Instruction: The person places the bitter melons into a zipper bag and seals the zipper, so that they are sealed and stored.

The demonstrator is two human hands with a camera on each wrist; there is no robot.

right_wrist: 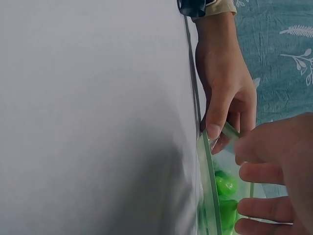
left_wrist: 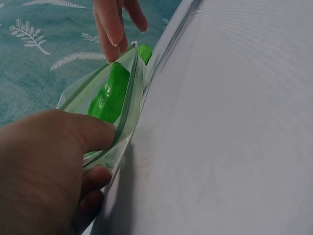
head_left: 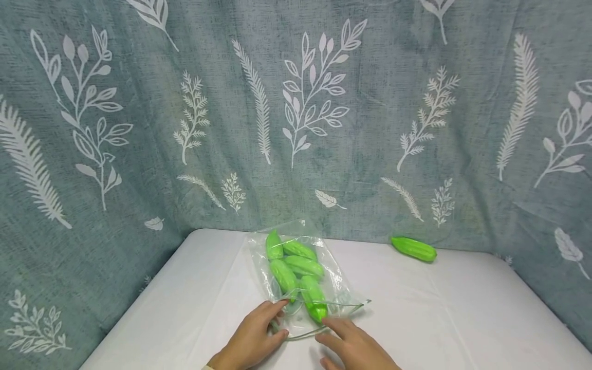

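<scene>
A clear zip bag [head_left: 334, 280] with a green-edged mouth lies on the table, its mouth toward me and parted. Several glossy green, cucumber-shaped vegetables [head_left: 300, 265] are inside. One of them, the nearest green vegetable [head_left: 316, 311], points its tip out toward the mouth. My left hand [head_left: 253, 334] pinches the left side of the bag's mouth; in the left wrist view its thumb [left_wrist: 100, 132] lies over the green zip strip. At the right of the mouth, my right hand [head_left: 358, 347] has its fingers extended and spread, the fingertips right by that vegetable's tip.
Another green vegetable [head_left: 413, 249] lies alone near the table's back right edge. A white cloth covers the table [head_left: 439, 318]. Blue-green curtains [head_left: 351, 154] with white leaf prints stand behind it and along both sides.
</scene>
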